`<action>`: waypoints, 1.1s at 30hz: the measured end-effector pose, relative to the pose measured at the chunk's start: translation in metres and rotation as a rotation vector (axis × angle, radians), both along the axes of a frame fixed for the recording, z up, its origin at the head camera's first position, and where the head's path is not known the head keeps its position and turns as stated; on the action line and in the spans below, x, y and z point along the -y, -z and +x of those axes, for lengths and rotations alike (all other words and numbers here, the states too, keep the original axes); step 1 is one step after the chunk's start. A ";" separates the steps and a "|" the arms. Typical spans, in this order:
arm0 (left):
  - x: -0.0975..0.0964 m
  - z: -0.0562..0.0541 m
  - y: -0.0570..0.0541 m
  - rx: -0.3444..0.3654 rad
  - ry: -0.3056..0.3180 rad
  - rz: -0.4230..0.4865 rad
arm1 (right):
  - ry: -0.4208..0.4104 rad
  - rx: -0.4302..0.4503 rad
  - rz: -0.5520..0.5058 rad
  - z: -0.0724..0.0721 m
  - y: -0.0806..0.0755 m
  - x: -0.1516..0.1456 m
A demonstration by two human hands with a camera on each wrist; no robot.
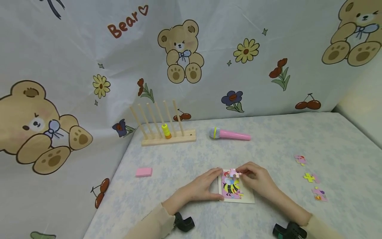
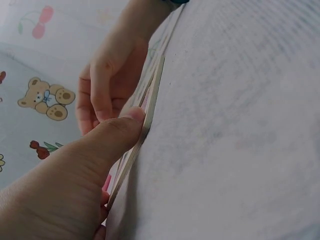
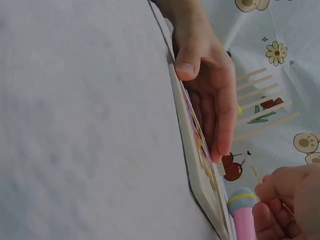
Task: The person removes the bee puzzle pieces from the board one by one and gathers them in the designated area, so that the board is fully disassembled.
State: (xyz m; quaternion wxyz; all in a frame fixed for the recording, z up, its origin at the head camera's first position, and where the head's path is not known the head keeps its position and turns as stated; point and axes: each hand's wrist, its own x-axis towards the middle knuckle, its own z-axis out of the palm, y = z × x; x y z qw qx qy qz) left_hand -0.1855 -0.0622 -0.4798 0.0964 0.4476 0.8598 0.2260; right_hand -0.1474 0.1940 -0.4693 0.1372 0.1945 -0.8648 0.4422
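Observation:
A jigsaw puzzle board [image 1: 248, 196] with a pale frame lies on the table, a bee picture partly filled in on its left side. My left hand [image 1: 203, 186] holds the board at its left side, fingers at the top corner and thumb [image 2: 131, 116] on the near edge. Between thumb and fingertips my right hand [image 1: 259, 178] pinches a pink puzzle piece [image 1: 234, 173] over the upper part of the board. In the right wrist view the right hand [image 3: 287, 200] covers most of that piece. Several loose puzzle pieces [image 1: 311, 178] lie farther right.
Behind the board is a pink toy microphone [image 1: 234, 134]. A wooden peg rack [image 1: 182, 137] with yellow and orange beads [image 1: 165, 130] on one peg stands back left. A pink block [image 1: 144, 172] lies left. Bear-printed cloth [image 1: 209, 73] hangs behind the table.

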 end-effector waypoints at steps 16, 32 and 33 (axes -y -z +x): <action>0.000 0.004 -0.001 -0.028 0.007 0.006 | 0.125 0.353 -0.018 -0.039 -0.045 -0.139; 0.000 0.003 -0.001 -0.004 -0.003 -0.007 | 0.119 0.481 0.203 -0.064 -0.020 -0.173; 0.000 0.003 -0.001 -0.003 -0.003 -0.008 | 0.114 0.472 0.216 -0.064 -0.019 -0.173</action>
